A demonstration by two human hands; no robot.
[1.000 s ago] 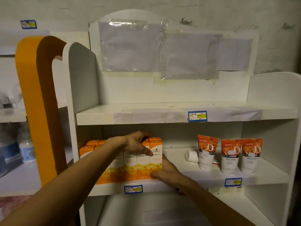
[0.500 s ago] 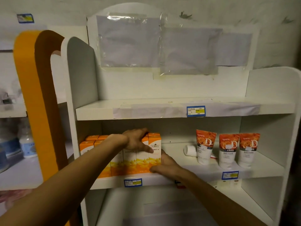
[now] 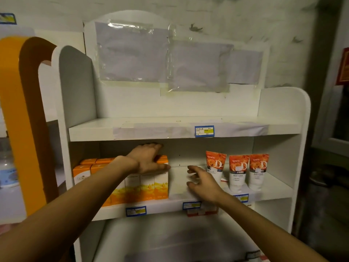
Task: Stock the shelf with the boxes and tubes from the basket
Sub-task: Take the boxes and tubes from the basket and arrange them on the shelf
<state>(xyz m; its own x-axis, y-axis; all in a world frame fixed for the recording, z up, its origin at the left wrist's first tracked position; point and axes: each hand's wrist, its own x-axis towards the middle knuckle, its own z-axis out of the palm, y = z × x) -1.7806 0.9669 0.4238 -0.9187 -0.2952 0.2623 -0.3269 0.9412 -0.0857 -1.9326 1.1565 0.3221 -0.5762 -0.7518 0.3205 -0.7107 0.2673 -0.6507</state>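
Note:
Several orange-and-white boxes (image 3: 147, 186) stand in rows on the left half of the white middle shelf (image 3: 170, 205). My left hand (image 3: 149, 159) lies flat on top of the rightmost boxes, thumb down their front. My right hand (image 3: 202, 181) hovers open over the bare gap beside the boxes, fingers spread, holding nothing. Three orange-and-white tubes (image 3: 238, 171) stand cap-down on the right half of the same shelf. The basket is not in view.
The top shelf (image 3: 94, 129) carries a blue price tag (image 3: 204, 131). An orange side panel (image 3: 20, 120) rises to the left, with a bottle (image 3: 7, 171) beyond it. The lower shelf (image 3: 170, 241) sits below my arms. Red-and-white packs (image 3: 202, 211) show under the middle shelf edge.
My right hand has let go of the front of the boxes and moved right into the gap, fingers opening. My left hand has slid onto the top of the boxes.

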